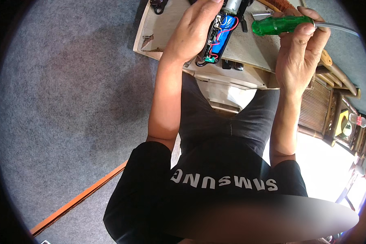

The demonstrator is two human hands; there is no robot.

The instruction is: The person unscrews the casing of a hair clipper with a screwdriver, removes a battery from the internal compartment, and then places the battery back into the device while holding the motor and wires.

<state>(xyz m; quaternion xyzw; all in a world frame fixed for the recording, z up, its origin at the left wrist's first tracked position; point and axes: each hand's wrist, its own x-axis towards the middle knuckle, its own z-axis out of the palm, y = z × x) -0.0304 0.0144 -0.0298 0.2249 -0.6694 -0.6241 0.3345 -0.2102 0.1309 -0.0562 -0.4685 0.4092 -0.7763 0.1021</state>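
Observation:
My left hand (pixel 191 34) is closed on an opened black device (pixel 212 40) with a blue battery (pixel 220 38), red and black wires, a small green circuit board (pixel 210 59) and a silver motor (pixel 232 5) at its upper end. My right hand (pixel 301 61) grips the green, translucent handle (pixel 278 25) of a screwdriver; its long grey shaft (pixel 335 27) points right, toward the rim. Both hands are over a pale wooden bench (pixel 252 53). A small silver piece (pixel 259 14) shows behind the handle, too small to name.
A black part (pixel 158 5) lies at the bench's back left, small dark objects (pixel 232 65) at its front edge. Bamboo furniture (pixel 313 110) stands at the right, holding a bottle (pixel 358 120) and yellow item (pixel 341 120). An orange strip (pixel 77 199) crosses the grey floor (pixel 69 89) at lower left.

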